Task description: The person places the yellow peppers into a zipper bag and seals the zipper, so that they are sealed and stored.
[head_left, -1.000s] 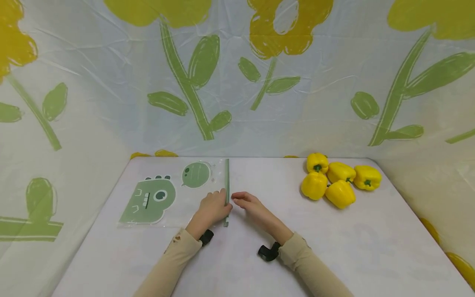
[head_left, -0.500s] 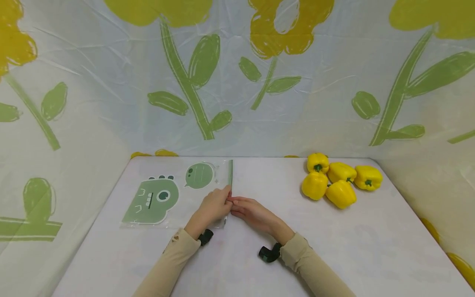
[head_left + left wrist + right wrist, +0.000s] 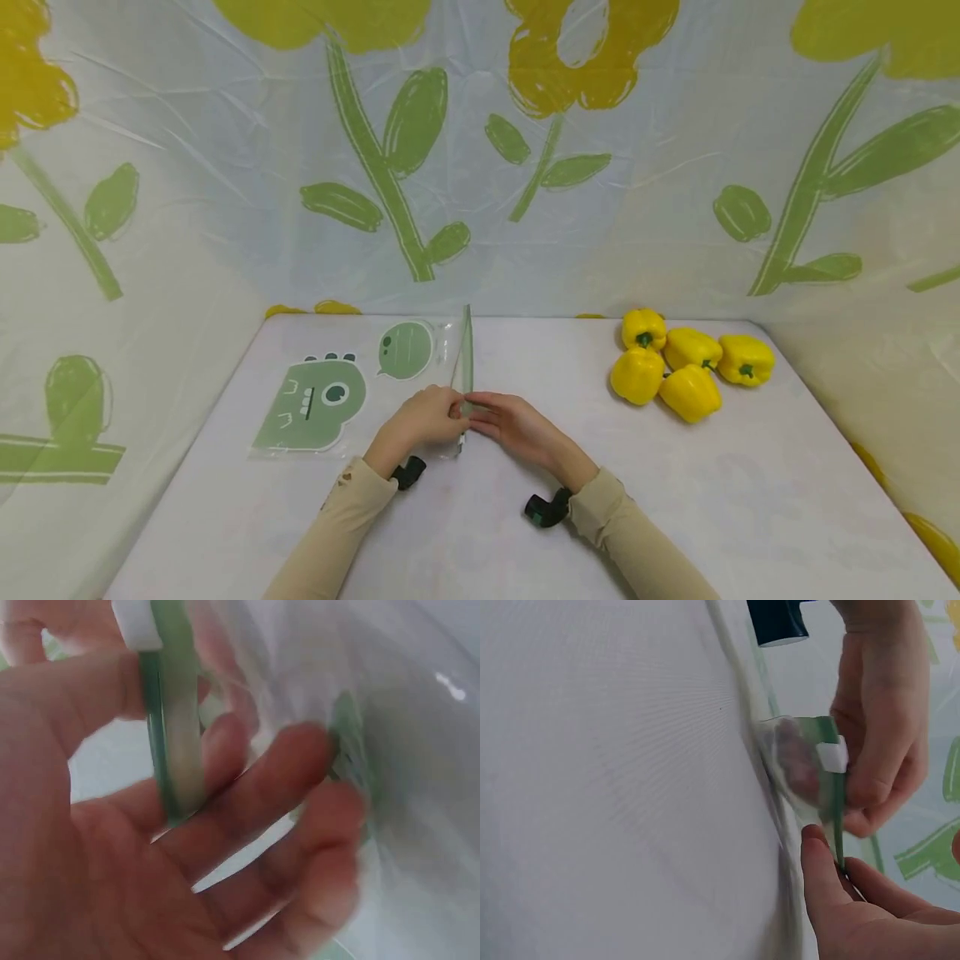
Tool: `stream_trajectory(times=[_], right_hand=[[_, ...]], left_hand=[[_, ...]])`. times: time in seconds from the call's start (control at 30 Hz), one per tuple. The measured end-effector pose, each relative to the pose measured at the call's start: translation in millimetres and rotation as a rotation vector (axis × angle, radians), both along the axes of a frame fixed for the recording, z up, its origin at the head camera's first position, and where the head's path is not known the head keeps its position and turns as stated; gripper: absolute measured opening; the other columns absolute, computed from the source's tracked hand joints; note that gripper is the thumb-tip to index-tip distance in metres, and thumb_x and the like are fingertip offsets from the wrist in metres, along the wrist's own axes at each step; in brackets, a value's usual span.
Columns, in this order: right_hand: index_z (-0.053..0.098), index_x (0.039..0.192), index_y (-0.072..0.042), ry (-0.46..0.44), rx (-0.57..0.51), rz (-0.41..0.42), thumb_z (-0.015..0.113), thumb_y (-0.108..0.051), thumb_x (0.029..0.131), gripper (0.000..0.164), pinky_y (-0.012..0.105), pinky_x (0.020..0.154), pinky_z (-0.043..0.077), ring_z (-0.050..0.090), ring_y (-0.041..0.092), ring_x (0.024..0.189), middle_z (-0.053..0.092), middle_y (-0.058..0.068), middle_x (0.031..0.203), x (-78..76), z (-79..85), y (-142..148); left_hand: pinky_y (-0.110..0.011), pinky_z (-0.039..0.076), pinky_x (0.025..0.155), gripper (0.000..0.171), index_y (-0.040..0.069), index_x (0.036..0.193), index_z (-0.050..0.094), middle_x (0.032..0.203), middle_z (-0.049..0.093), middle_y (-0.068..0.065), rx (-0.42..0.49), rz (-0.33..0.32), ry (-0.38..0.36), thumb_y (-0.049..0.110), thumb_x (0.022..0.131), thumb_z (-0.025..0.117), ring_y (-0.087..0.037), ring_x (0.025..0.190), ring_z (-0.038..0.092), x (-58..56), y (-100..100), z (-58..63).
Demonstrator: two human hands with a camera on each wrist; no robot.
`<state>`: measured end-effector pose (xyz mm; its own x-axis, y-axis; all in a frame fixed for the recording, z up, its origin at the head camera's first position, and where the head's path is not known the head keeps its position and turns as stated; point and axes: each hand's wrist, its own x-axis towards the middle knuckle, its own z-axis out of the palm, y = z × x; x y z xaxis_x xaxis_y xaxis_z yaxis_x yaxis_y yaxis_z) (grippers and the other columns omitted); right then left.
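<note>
A clear zip bag (image 3: 337,408) printed with a green dinosaur lies on the left half of the table, its green zip edge (image 3: 468,350) on the right side. That edge stands raised, and its two sides look parted toward the far end. My left hand (image 3: 423,417) holds the bag near the middle of this edge, fingers curled at the green strip (image 3: 176,727). From the other side my right hand (image 3: 521,429) pinches the edge between thumb and fingers, as the right wrist view shows. A white slider (image 3: 832,757) sits on the strip near the left hand.
Several yellow bell peppers (image 3: 690,393) sit in a group at the back right of the white table (image 3: 675,500). A flower-printed cloth (image 3: 637,225) hangs behind and at both sides. Black wrist cameras (image 3: 547,508) are worn below both hands.
The right hand has come to the bag's zip edge and now pinches it. The bag has shifted slightly right, and its edge has lifted and parted at the far end.
</note>
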<state>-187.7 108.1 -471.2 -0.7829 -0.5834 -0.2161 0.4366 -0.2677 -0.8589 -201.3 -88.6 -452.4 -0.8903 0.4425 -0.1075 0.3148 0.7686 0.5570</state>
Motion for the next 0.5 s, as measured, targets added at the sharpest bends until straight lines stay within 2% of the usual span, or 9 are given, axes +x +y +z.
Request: stream_trajectory(times=[0.1,0.27,0.33,0.5], right_hand=[[0.027,0.146,0.016,0.028,0.013,0.010,0.037,-0.017,0.106,0.053,0.040,0.113,0.031,0.052,0.020,0.120,0.033,0.023,0.150,-0.1,0.4,1],[0.025,0.148,0.014,0.021,0.042,0.011,0.035,-0.018,0.107,0.053,0.042,0.114,0.030,0.053,0.019,0.118,0.035,0.020,0.148,-1.8,-2.6,2],[0.027,0.148,0.013,0.015,0.045,0.012,0.035,-0.019,0.107,0.052,0.042,0.113,0.031,0.052,0.021,0.120,0.038,0.017,0.146,-2.4,-4.0,2],[0.029,0.146,0.013,0.041,0.070,0.010,0.037,-0.019,0.107,0.052,0.042,0.112,0.033,0.051,0.027,0.124,0.036,0.019,0.149,-3.9,-4.5,3]], left_hand=[[-0.026,0.032,0.049,0.026,0.014,0.063,0.051,0.056,0.043,0.006,0.060,0.041,0.059,0.021,0.080,0.070,-0.010,0.051,0.041,-1.2,1,3.9],[-0.026,0.036,0.048,0.009,0.012,0.069,0.065,0.058,0.052,0.005,0.149,0.126,0.161,0.016,0.075,0.070,-0.012,0.052,0.045,-0.2,5,12.3],[-0.026,0.037,0.048,0.003,0.011,0.073,0.069,0.059,0.055,0.005,0.168,0.153,0.173,0.015,0.073,0.070,-0.013,0.052,0.046,0.5,6,14.2],[-0.026,0.038,0.048,0.005,0.010,0.075,0.071,0.061,0.058,0.005,0.174,0.175,0.186,0.014,0.072,0.072,-0.012,0.054,0.048,-0.3,8,14.6]])
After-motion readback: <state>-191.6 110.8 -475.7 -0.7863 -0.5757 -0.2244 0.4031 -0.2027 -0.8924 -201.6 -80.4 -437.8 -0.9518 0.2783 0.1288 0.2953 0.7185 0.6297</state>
